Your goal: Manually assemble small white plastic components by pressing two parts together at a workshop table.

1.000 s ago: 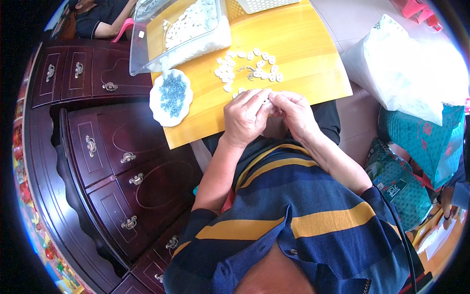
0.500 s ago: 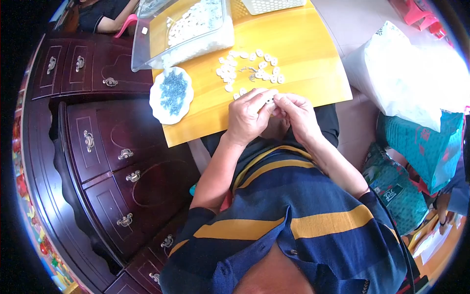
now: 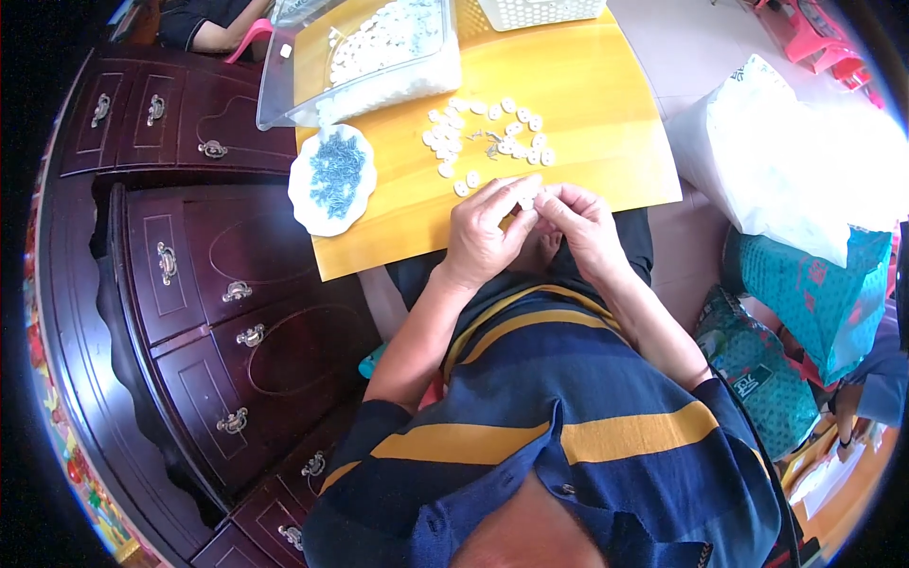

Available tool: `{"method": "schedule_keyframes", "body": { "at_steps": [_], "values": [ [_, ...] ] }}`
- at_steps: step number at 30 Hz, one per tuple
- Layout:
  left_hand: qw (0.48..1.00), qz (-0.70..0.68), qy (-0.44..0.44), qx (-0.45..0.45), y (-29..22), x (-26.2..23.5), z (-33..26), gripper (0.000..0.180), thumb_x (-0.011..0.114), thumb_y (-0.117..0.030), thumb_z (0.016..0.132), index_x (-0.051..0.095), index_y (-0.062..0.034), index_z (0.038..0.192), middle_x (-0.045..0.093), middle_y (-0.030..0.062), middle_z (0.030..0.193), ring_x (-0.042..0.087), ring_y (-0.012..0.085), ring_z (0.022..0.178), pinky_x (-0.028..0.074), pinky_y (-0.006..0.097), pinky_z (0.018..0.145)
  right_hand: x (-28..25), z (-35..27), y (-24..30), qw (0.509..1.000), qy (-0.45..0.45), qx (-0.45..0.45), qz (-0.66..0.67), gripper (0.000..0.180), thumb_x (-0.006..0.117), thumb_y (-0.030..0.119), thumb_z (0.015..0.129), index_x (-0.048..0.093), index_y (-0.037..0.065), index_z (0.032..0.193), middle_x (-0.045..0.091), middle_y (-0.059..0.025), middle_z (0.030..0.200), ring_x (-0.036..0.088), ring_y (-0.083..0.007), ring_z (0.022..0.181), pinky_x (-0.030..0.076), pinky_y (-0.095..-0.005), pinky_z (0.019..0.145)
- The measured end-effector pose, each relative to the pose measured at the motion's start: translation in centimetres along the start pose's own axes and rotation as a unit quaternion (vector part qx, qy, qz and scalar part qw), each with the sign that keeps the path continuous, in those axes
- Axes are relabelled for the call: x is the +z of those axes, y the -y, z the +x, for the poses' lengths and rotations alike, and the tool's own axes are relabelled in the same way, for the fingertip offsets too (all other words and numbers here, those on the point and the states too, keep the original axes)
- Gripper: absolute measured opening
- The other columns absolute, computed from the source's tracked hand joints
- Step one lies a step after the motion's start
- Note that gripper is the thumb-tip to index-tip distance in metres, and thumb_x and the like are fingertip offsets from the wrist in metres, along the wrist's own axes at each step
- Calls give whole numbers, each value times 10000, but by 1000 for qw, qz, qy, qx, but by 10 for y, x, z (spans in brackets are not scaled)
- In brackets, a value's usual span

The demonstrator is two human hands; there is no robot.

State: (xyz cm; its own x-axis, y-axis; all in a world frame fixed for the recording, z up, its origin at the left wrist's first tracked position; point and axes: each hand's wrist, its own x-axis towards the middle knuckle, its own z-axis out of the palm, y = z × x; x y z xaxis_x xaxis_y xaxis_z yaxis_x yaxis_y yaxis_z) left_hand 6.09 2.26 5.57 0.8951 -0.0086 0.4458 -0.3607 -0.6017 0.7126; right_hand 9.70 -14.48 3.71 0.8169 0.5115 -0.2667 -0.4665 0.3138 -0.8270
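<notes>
My left hand and my right hand meet at the near edge of a yellow table. Together they pinch one small white plastic piece between their fingertips. Just beyond the hands lies a loose scatter of several similar white pieces. A white plate holding small blue-grey screws sits to the left of them. A clear plastic tub filled with more white pieces stands at the table's far left.
Dark red wooden drawer cabinets with metal handles stand along the left. A white basket is at the table's far edge. White and teal bags are piled on the right. Another person's arm shows at top left.
Both hands stay together at the table edge; fingers shift slightly around the small white piece. The view has drifted a little.
</notes>
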Motion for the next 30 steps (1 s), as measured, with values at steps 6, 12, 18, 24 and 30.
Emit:
{"method": "schedule_keyframes", "body": {
  "at_steps": [6, 12, 18, 24, 30],
  "values": [
    [999, -24, 4, -30, 0, -3, 2, 322, 751, 23, 848, 721, -1, 1168, 736, 118, 1009, 712, 183, 818, 572, 288, 722, 6, 2, 3, 1000, -27, 1, -14, 192, 657, 180, 1018, 726, 2, 1036, 723, -6, 928, 623, -50, 822, 506, -216, 776],
    [996, -49, 21, -66, -2, -6, 5, 291, 749, 13, 849, 715, -1, 1137, 727, 156, 1044, 733, 271, 875, 588, 335, 738, 4, 4, 2, 1000, -11, -8, -2, 189, 660, 182, 1016, 727, 7, 1038, 718, -7, 913, 623, -59, 816, 509, -219, 777],
    [996, -48, 21, -67, 1, -7, 3, 327, 764, 22, 840, 719, 0, 1163, 732, 96, 1012, 679, 133, 772, 557, 260, 685, -6, 10, 5, 994, -51, -54, -85, 172, 669, 200, 1016, 725, 39, 1032, 697, 11, 887, 606, -59, 800, 483, -214, 747],
    [992, 51, 16, -113, 27, -23, -14, 310, 766, 13, 834, 719, -10, 1139, 720, 81, 933, 644, 114, 667, 524, 249, 612, -47, 25, 46, 868, -144, -153, -450, 228, 664, 207, 986, 711, -16, 975, 683, -90, 875, 629, -170, 798, 510, -305, 746],
    [982, 148, 40, -113, 33, -22, -9, 307, 745, -57, 867, 710, -44, 1172, 684, 91, 863, 655, 180, 663, 533, 311, 625, -77, 45, 47, 739, -148, -215, -622, 163, 700, 160, 936, 717, 4, 981, 667, -144, 932, 656, -245, 805, 531, -371, 742]
  ]
}}
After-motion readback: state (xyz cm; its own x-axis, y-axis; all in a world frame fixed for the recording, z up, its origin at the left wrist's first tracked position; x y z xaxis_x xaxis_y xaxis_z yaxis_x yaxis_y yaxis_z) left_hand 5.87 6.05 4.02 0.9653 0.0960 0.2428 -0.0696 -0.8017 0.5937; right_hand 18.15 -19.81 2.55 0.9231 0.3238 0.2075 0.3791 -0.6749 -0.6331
